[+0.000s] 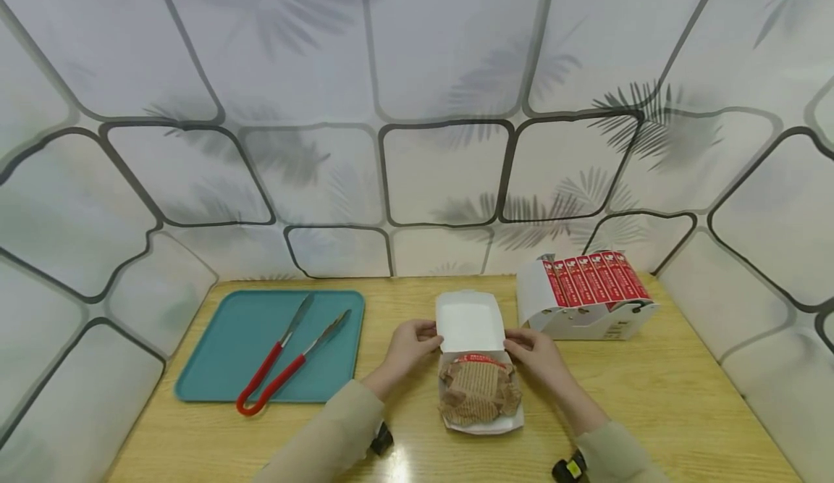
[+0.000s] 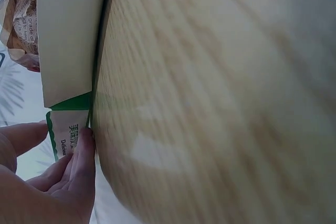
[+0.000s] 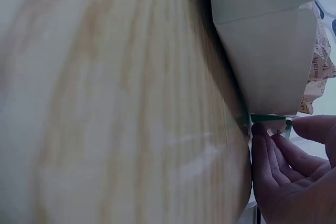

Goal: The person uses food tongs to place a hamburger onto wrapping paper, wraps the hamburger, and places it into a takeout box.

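Note:
A paper burger box lies open on the table, its white lid tipped back away from the person. In its base sits a bundle in brown printed paper; what is inside the wrapping is hidden. My left hand pinches the left side of the lid near the hinge, thumb on one face and fingers on the other, as the left wrist view shows. On the opposite side, my right hand grips the lid's right edge the same way. Green edging and print show on the lid beside the left fingers.
To the left, tongs with red handles rest on a teal tray, their bend overhanging its front edge. A white carton holding several red packets stands at the back right. A patterned curtain closes off the table's far side.

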`<state>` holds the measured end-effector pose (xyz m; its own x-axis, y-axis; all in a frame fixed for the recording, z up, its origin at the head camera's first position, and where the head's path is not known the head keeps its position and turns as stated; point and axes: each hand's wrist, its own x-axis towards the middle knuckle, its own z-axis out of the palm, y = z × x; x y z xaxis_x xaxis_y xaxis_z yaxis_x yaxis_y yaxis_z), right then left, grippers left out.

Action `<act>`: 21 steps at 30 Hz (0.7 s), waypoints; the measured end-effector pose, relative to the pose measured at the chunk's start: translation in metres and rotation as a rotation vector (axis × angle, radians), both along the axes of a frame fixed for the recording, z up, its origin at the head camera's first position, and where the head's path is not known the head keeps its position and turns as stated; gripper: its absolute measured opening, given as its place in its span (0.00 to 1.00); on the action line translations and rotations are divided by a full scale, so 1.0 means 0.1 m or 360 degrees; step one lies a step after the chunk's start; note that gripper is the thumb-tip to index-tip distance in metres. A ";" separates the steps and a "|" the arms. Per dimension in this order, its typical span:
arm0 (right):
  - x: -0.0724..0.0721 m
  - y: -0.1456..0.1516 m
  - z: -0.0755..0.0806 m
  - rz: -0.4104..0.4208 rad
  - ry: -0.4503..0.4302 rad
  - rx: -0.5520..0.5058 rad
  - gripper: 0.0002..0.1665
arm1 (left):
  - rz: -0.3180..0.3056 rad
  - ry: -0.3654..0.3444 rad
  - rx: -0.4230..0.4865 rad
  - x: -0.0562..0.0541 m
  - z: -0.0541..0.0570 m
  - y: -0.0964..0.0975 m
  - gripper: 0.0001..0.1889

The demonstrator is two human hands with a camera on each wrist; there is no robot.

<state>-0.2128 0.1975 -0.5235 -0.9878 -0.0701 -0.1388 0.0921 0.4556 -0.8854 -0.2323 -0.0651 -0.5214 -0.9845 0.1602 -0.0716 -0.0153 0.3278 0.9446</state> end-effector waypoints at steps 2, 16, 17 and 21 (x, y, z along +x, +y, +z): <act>0.00 0.00 0.00 -0.0005 -0.0012 -0.0026 0.24 | 0.0011 -0.0009 0.0012 0.01 0.01 0.01 0.20; 0.03 -0.04 0.02 -0.0040 0.0026 -0.0172 0.24 | 0.0091 0.0051 0.0073 0.05 0.06 -0.03 0.17; 0.03 -0.04 0.02 -0.0041 0.0044 -0.0177 0.24 | 0.0103 0.0051 0.0077 0.05 0.06 -0.03 0.17; 0.04 -0.04 0.03 -0.0026 0.0128 -0.0199 0.24 | 0.0137 0.0059 0.0090 0.06 0.07 -0.05 0.16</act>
